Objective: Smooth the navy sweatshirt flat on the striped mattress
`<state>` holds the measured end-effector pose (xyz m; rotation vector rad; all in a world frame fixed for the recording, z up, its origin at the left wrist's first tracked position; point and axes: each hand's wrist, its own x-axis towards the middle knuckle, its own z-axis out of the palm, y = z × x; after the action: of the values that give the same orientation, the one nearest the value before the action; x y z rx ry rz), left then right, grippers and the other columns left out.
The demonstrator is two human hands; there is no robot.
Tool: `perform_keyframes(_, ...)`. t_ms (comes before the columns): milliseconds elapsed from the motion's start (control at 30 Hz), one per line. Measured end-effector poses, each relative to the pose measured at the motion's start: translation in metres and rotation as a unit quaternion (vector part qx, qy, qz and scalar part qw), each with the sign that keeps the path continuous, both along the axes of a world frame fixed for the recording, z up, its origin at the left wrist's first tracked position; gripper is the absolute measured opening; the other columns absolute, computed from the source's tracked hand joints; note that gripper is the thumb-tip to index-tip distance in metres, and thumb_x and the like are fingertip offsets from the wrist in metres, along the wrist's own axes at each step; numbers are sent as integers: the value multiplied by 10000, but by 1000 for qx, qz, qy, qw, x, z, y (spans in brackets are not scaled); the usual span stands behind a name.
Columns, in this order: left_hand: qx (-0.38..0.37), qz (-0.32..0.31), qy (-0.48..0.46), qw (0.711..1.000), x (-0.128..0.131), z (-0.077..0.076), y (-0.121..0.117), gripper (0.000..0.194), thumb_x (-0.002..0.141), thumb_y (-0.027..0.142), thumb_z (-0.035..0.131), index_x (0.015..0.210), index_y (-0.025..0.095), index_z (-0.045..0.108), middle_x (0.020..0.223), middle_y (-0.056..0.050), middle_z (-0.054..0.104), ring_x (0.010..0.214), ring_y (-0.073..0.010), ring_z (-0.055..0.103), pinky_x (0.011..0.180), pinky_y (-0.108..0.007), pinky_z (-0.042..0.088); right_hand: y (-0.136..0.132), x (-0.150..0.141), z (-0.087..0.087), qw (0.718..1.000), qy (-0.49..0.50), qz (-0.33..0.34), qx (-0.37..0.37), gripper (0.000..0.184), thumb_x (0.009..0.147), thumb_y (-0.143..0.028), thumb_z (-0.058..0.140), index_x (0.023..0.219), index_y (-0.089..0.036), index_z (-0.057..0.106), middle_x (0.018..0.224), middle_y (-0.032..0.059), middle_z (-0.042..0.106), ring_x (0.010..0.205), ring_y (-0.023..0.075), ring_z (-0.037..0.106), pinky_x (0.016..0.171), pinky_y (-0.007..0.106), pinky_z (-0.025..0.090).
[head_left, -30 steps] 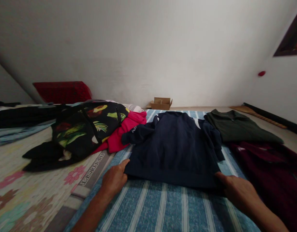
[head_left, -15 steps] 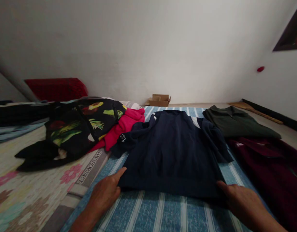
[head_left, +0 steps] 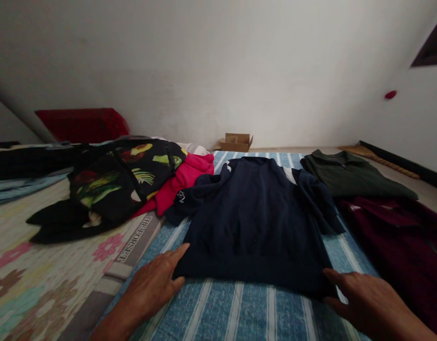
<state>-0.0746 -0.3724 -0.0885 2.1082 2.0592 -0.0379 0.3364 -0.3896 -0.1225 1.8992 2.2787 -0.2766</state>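
Hands first: my left hand (head_left: pixel 152 284) lies flat at lower left of centre, fingers spread, fingertips touching the hem corner of the navy sweatshirt (head_left: pixel 256 222); my right hand (head_left: pixel 364 300), lower right, is likewise spread and pressed on the opposite hem corner, pinching nothing that I can see. That sweatshirt lies face-down-flat in the middle of the frame on the blue striped sheet (head_left: pixel 240 312), sleeves bunched at both shoulders.

Risk as I judge it: with only fingertips on the hem, any tug could slide the cloth unevenly and rumple it, and the left sleeve, touching the pink garment (head_left: pixel 185 182), could drag that along.

Count: one navy sweatshirt, one pink garment, one black tropical-print garment (head_left: pixel 115 187) at centre left, one dark green zip top (head_left: pixel 350 177) at upper right, one maroon garment (head_left: pixel 399 237) at right, one cardboard box (head_left: pixel 236 141) by the far wall.
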Motion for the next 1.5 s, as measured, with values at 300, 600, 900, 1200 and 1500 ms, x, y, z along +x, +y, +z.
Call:
perform_keyframes(300, 135, -187, -173, 958, 105, -11, 28, 326, 856, 197, 426, 1141, 167, 583, 1174, -81, 610, 1119, -177, 538, 983, -313, 428, 67, -106, 9, 927, 359, 98, 57, 263, 855, -194, 450, 929, -216, 701, 894, 32, 700, 785, 159, 642, 675, 218, 435)
perform_keyframes(600, 28, -157, -97, 982, 125, -59, 44, 537, 867, 343, 444, 1346, 105, 394, 1493, -141, 266, 1392, -242, 173, 1124, -432, 212, 89, -114, -32, 922, 388, -10, 20, 270, 745, -204, 623, 1009, -171, 671, 762, 9, 670, 709, 156, 618, 660, 231, 432)
perform_keyframes(900, 13, -149, -91, 985, 127, -57, 42, 571, 868, 357, 428, 1367, 85, 366, 1506, -147, 220, 1400, -239, 132, 1133, -429, 181, 92, -120, -28, 955, 295, 8, 39, 190, 789, -218, 603, 958, -219, 689, 870, 7, 680, 784, 152, 620, 675, 224, 409)
perform_keyframes(1200, 39, -157, -124, 979, 124, -61, 42, 532, 866, 351, 439, 1341, 117, 392, 1491, -151, 264, 1393, -253, 164, 1120, -465, 212, 82, -129, -12, 985, 130, 92, 63, 253, 902, -186, 415, 816, -203, 652, 854, 29, 626, 745, 132, 600, 595, 222, 353)
perform_keyframes(1500, 38, -155, -117, 980, 124, -60, 43, 531, 859, 331, 446, 1340, 114, 390, 1490, -145, 270, 1395, -243, 160, 1122, -446, 204, 84, -135, -19, 988, 112, 71, 78, 229, 885, -143, 392, 853, -181, 616, 906, 53, 635, 744, 152, 609, 605, 239, 344)
